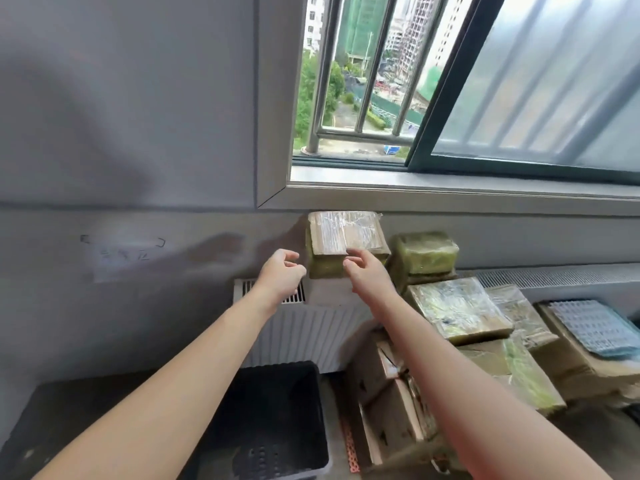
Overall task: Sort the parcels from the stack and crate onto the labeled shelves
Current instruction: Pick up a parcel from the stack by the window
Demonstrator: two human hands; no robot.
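Both my bare hands, left (281,271) and right (363,271), reach open-fingered toward a boxy, glossy film-wrapped cardboard parcel (346,242) above the ribbed white radiator (304,336).

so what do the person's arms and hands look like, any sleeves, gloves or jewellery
Both forearms are bare for as far as the view shows, with no sleeve edge in sight. The left hand and right hand wear no gloves. No watch, bracelet or ring is visible on either wrist or on the fingers that show.
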